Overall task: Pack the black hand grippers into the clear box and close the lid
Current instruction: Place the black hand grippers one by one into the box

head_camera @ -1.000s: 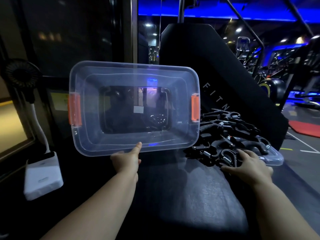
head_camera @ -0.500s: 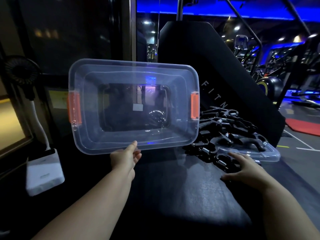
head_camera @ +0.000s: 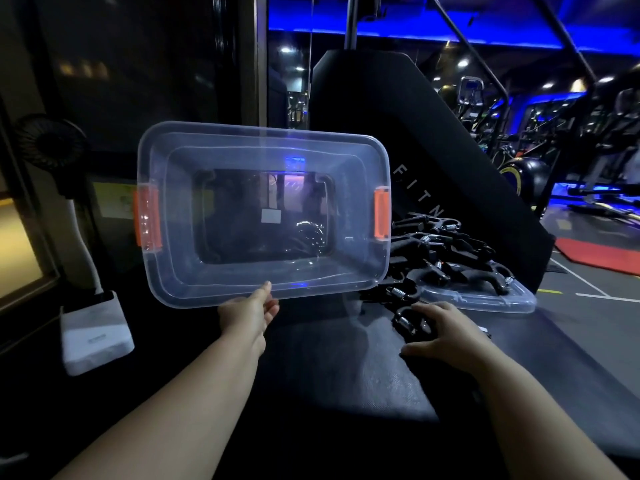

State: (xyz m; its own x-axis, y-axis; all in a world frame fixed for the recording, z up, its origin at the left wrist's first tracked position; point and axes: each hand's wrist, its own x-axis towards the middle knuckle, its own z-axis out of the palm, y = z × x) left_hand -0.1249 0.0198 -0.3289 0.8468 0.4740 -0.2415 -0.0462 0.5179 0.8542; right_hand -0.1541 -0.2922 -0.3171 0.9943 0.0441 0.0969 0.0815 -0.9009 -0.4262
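No grippers (head_camera: 450, 258) packed yet; first pick is in hand.
Left hand (head_camera: 249, 317) pinches the near rim of the empty box (head_camera: 173, 216), mouth tilted toward the viewer. To its right the grippers are heaped on the lid (head_camera: 485, 303), and the right hand (head_camera: 446, 332) rests loose-fingered on the nearest. Next: grasp it, drop it in.

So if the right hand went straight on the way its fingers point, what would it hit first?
Most likely the lone gripper on the mat just ahead of the right hand, which looks nearly on it, though depth is unclear. The pile lies beyond.
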